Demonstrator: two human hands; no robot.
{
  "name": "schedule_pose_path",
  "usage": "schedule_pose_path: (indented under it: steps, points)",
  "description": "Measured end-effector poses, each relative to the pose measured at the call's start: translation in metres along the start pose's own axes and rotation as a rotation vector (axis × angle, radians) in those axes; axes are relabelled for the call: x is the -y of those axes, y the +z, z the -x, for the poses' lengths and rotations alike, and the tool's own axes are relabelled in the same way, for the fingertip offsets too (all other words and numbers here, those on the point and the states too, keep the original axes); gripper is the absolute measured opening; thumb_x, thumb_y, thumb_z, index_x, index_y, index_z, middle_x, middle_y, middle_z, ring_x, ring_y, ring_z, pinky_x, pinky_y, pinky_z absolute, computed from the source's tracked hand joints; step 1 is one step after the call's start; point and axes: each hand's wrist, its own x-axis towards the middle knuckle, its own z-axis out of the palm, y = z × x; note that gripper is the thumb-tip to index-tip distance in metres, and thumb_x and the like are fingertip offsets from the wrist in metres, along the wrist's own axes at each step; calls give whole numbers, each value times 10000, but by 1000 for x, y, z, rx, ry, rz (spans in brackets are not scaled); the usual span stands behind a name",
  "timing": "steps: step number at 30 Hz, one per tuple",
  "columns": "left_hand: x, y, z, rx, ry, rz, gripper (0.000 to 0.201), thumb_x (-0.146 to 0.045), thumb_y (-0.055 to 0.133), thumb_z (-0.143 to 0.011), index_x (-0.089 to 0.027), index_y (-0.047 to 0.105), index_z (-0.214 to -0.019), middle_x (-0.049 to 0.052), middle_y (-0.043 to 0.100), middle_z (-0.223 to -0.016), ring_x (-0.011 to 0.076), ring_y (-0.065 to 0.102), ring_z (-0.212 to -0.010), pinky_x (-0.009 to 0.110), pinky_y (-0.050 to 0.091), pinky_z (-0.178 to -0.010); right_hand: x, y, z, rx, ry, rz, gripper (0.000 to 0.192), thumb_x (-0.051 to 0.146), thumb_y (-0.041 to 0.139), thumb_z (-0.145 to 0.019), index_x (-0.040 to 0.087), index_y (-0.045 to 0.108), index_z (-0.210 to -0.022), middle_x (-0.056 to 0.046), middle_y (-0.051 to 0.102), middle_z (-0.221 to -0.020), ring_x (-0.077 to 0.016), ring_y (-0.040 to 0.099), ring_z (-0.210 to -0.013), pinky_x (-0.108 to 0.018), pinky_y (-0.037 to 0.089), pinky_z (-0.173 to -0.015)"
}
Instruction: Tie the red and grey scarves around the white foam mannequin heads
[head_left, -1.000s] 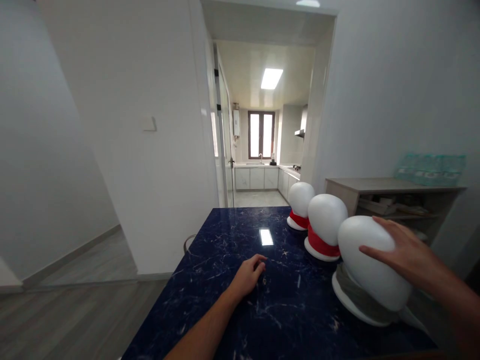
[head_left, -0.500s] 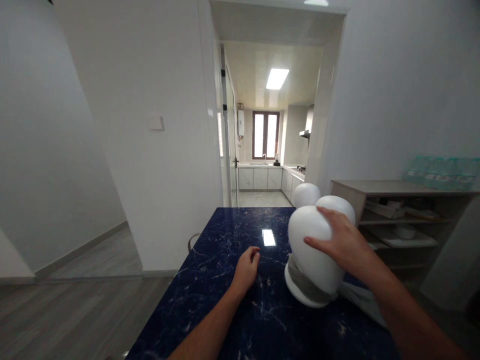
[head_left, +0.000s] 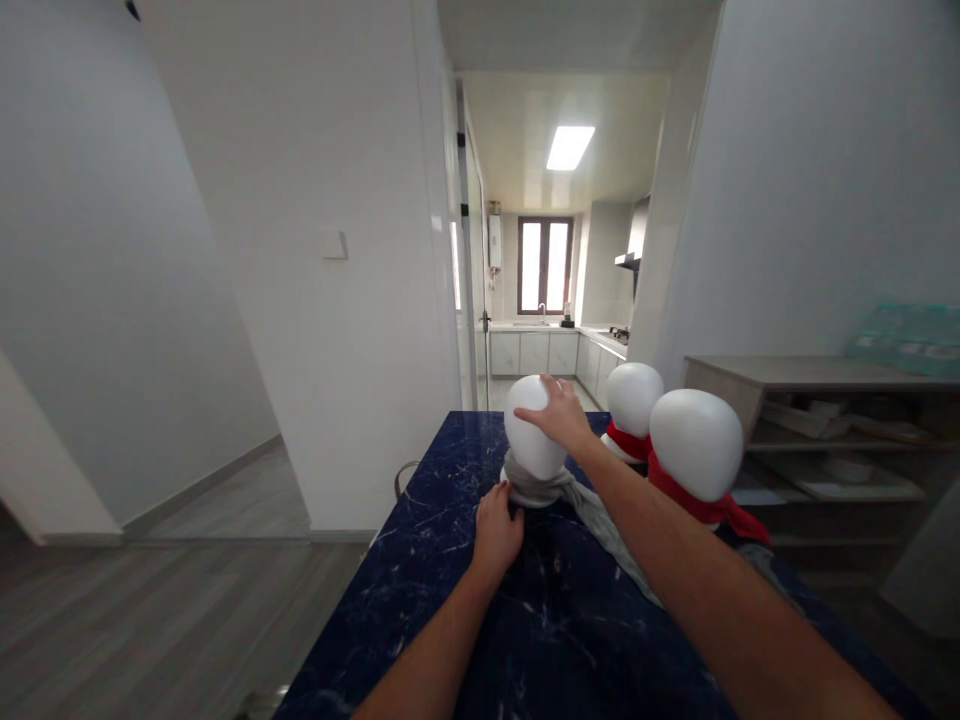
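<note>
- We had slid the white mannequin head (head_left: 531,432) with the grey scarf (head_left: 592,505) from our right to 12 o'clock on the blue marble table (head_left: 420,560).
- Our right hand (head_left: 561,412) lay spread over its crown.
- Our left hand (head_left: 496,530) had moved up, fingers curled at its base; whether it gripped the scarf, we could not tell.
- Two red-scarfed heads (head_left: 696,445) stood at 2 o'clock.
</note>
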Motion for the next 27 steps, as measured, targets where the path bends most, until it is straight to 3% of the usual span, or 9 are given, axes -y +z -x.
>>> schedule_pose_path:
  steps: [5, 8, 11, 13, 17, 21, 25, 27]
  points:
    - [2, 3, 4, 121, -23, -94, 578, -170, 589, -894, -171, 538, -1470, 186, 524, -1575, 341, 417, -1517, 569, 218, -1287, -3, 23, 1, 58, -35, 7, 1051, 733, 770, -786, 197, 400, -1611, -222, 371, -1616, -412, 407, -1464, -516, 337, -1202]
    - [2, 3, 4, 122, -29, -92, 604, -159, 594, -880, -174, 513, -1479, 186, 540, -1556, 338, 428, -1509, 569, 211, -1287, -22, 24, -3, 44, -37, -75, 817, 709, 539, -966, 177, 439, -1578, -189, 439, -1599, -349, 396, -1493, -484, 309, -1230]
    - [2, 2, 4, 120, -12, -73, 634, -151, 604, -868, -163, 484, -1491, 192, 551, -1540, 340, 450, -1488, 575, 202, -1287, -61, 18, 4, -23, 110, -143, 564, 501, 341, -1072, 167, 517, -1492, -171, 562, -1502, -300, 473, -1436, -475, 341, -1211]
    - [3, 3, 4, 121, -12, -60, 634, -156, 618, -867, -171, 478, -1486, 188, 556, -1532, 335, 467, -1472, 567, 206, -1286, -92, 14, 20, 4, 185, -140, 453, 362, 425, -1023, 151, 602, -1382, -184, 656, -1370, -319, 571, -1320, -495, 409, -1147]
    - [5, 5, 2, 108, -31, -21, 637, -142, 632, -859, -172, 475, -1475, 189, 563, -1515, 327, 500, -1443, 535, 249, -1274, -131, 20, 65, 251, 134, -166, 309, 148, 665, -772, 191, 735, -1070, -82, 766, -1080, -260, 703, -1031, -377, 537, -950]
    - [7, 6, 0, 85, -24, 5, 613, -129, 633, -847, -128, 505, -1447, 201, 587, -1473, 321, 539, -1403, 484, 332, -1236, -134, 44, 96, 360, 50, -179, 405, 112, 762, -672, 222, 739, -1061, -32, 746, -1080, -227, 684, -1041, -327, 514, -954]
    - [10, 6, -1, 86, -26, 10, 613, -121, 633, -846, -121, 519, -1448, 199, 588, -1482, 324, 533, -1416, 475, 358, -1224, -126, 65, 104, 293, 95, -159, 514, 151, 781, -690, 186, 694, -1196, -100, 700, -1138, -273, 646, -1098, -383, 491, -985]
    - [12, 6, -1, 83, -22, 19, 622, -110, 640, -835, -148, 533, -1447, 179, 597, -1486, 316, 538, -1417, 456, 361, -1227, -125, 70, 105, 260, 128, -165, 471, 151, 731, -726, 177, 693, -1195, -109, 696, -1111, -282, 640, -1090, -393, 489, -973]
